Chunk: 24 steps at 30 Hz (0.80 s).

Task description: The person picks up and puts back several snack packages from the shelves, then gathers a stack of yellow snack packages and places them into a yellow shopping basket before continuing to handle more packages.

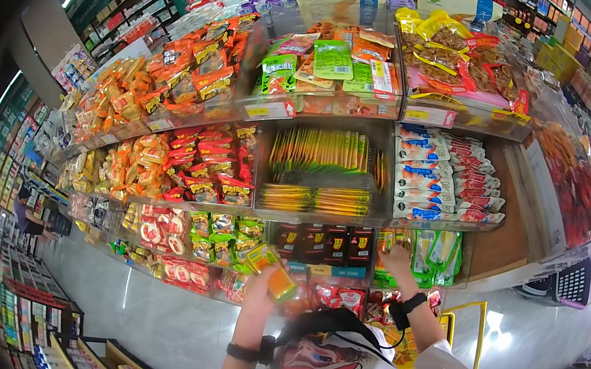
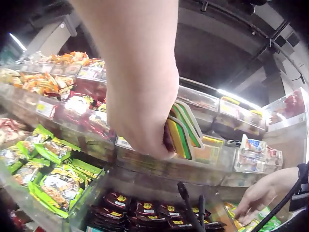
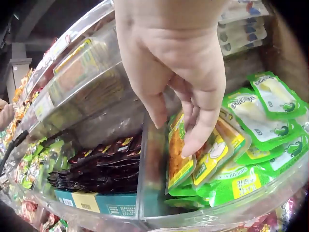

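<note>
My left hand [image 1: 261, 288] grips a few flat snack packets [image 1: 273, 271] with yellow, green and orange printing, in front of the shelf. In the left wrist view their layered edges fan out past the curled fingers. My right hand [image 3: 178, 82] reaches down into a clear bin at the lower right. Its fingertips touch the face of an orange-and-yellow snack packet [image 3: 178, 166], while the thumb stands apart beside the bin's divider. More yellow packets [image 3: 212, 162] lean beside it, next to green-and-white packets [image 3: 258, 116].
Left of the divider [image 3: 147, 169] is a bin of dark packets [image 3: 104, 166]. Above, a tier holds upright yellow-green packets [image 1: 322, 151] and white-blue packets [image 1: 423, 175]. Orange and red snacks [image 1: 205, 75] fill bins at left. A black basket [image 1: 570, 284] is on the floor at right.
</note>
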### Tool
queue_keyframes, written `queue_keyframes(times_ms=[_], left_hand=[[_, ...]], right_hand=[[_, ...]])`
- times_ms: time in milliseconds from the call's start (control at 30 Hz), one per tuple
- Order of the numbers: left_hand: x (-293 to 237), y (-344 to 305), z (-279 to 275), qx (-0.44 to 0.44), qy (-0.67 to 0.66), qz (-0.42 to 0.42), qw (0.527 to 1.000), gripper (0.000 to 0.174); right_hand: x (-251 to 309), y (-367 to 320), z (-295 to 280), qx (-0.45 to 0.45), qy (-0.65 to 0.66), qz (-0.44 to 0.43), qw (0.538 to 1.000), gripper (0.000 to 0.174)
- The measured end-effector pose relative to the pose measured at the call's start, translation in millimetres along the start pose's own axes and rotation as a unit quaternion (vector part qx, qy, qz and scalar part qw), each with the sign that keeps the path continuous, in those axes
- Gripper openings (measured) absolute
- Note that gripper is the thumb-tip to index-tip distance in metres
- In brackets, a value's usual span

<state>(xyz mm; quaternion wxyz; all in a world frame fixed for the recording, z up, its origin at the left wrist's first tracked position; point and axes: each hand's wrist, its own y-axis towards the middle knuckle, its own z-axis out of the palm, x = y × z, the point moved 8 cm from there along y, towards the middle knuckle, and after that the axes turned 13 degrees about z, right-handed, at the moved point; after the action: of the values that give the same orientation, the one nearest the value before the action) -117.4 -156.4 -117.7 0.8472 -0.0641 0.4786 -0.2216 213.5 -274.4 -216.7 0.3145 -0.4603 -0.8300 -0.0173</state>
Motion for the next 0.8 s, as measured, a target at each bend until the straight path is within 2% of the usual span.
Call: queue_keyframes(times_ms=[167, 233, 300, 400, 500, 600, 700, 800], left_hand=[[3.6, -4.3, 5.1, -0.001, -0.001, -0.017, 1.0, 0.026], [6.1, -3.9, 4.9, 0.005, -0.007, -0.022, 1.0, 0.026], [5.3, -5.8, 6.9, 0.017, -0.004, -0.032, 0.999, 0.026], [1.8, -12.9, 16.6, 0.04, -0.005, -0.039, 0.998, 0.027], [3.3, -16.5, 23.4, 0.052, -0.006, -0.05, 0.997, 0.026], [7.4, -20.0, 28.8, 0.065, -0.019, -0.074, 0.995, 0.025], [10.0, -22.3, 34.7, 0.08, 0.015, -0.063, 0.995, 0.027], [12.8, -23.3, 40.7, 0.119, 0.071, -0.048, 0.989, 0.033]], right_hand=[[-2.2, 2.6, -0.6, -0.111, 0.075, 0.037, 0.99, 0.041], [7.9, -3.5, -6.5, -0.093, 0.061, 0.038, 0.993, 0.039], [15.2, -14.0, -10.0, -0.014, 0.016, 0.041, 0.999, 0.036], [-4.5, 0.2, 4.5, -0.047, 0.003, 0.038, 0.998, 0.031], [-3.2, 4.0, 3.9, -0.03, -0.042, -0.016, 0.999, 0.023], [18.1, -5.4, -21.4, 0.043, -0.093, -0.074, 0.992, 0.025], [56.1, -41.4, -69.3, 0.121, -0.039, -0.127, 0.984, 0.024], [107.2, -83.3, -102.1, 0.221, 0.12, -0.166, 0.954, 0.024]])
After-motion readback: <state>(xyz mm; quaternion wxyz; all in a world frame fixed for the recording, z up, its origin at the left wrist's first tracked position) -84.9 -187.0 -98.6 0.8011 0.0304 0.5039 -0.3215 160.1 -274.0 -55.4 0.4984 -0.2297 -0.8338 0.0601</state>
